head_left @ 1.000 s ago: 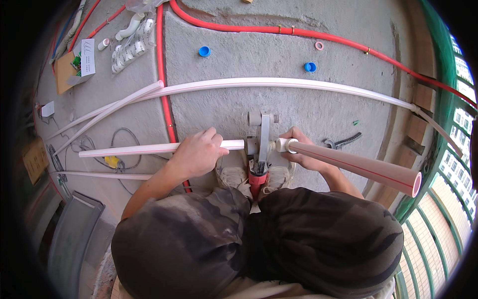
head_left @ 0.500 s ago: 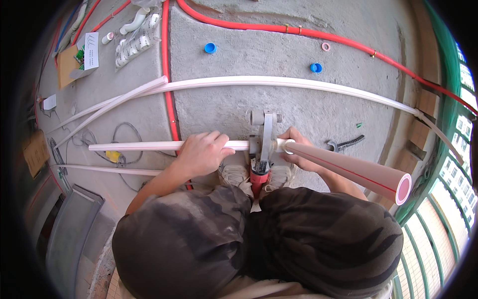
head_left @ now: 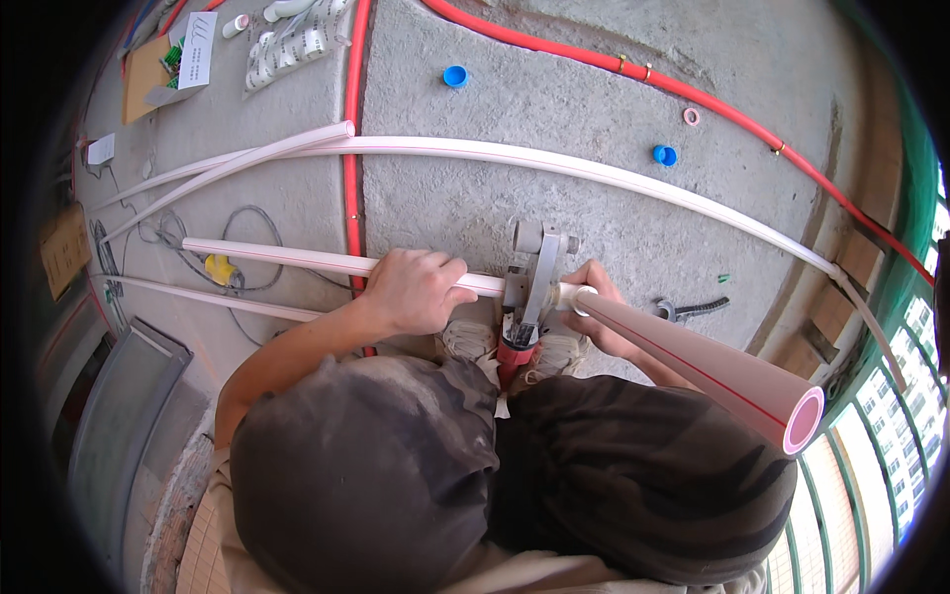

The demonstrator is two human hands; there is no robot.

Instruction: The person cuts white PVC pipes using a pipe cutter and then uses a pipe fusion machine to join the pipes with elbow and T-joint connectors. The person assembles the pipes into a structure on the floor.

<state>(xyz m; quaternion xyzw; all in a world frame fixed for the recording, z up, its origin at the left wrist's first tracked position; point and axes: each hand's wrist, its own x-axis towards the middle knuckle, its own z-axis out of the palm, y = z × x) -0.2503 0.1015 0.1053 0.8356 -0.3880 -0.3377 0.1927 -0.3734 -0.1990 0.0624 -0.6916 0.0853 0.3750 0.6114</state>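
My left hand is wrapped round a white plastic pipe with a thin red stripe. Its right end meets the left socket of a pipe fusion welder, whose red handle points down between my shoes. On the welder's other side sits a white elbow fitting, gripped by my right hand, with some fingers hidden behind it. Out of the fitting another striped plastic pipe rises toward the camera, its pink-lined open end at the right.
A long white pipe crosses the concrete floor beyond the welder. Pipe cutters lie to the right. Blue caps and red conduit are farther off. A cable with a yellow plug lies left, near a cardboard box.
The whole view has shifted and turned slightly. Both hands keep their hold, and the pipe, fitting and welder stay joined in much the same arrangement.
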